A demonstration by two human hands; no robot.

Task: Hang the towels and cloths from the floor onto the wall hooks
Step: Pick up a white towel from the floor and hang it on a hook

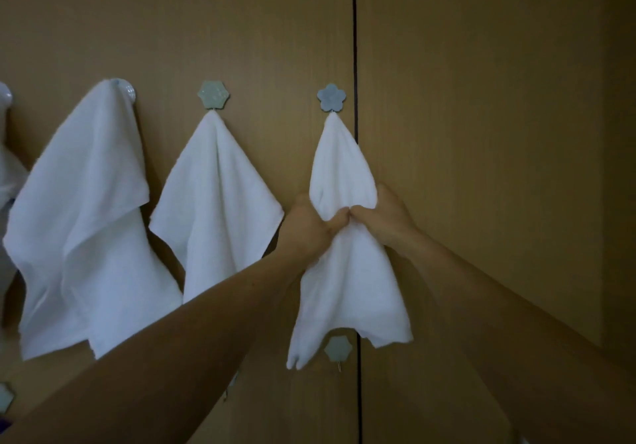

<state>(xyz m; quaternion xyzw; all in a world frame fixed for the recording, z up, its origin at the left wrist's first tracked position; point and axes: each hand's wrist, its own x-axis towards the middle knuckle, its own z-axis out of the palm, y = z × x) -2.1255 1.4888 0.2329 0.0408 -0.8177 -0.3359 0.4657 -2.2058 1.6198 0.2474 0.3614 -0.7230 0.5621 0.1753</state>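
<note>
A small white cloth (339, 168) hangs by its corner from a blue flower-shaped hook (331, 97) on the brown wall. My left hand (309, 227) and my right hand (385, 216) both pinch this cloth at its middle, thumbs meeting in front. To the left a second white cloth (216, 202) hangs from a green hexagonal hook (213, 95). Further left a larger white towel (82, 223) drapes over a round clear hook (125, 89).
A dark vertical seam (354, 30) splits the wall panels just right of the blue hook. A bare green hook (338, 349) sits below the held cloth; another (5, 397) shows at the lower left edge. Part of one more towel (8, 175) hangs at far left.
</note>
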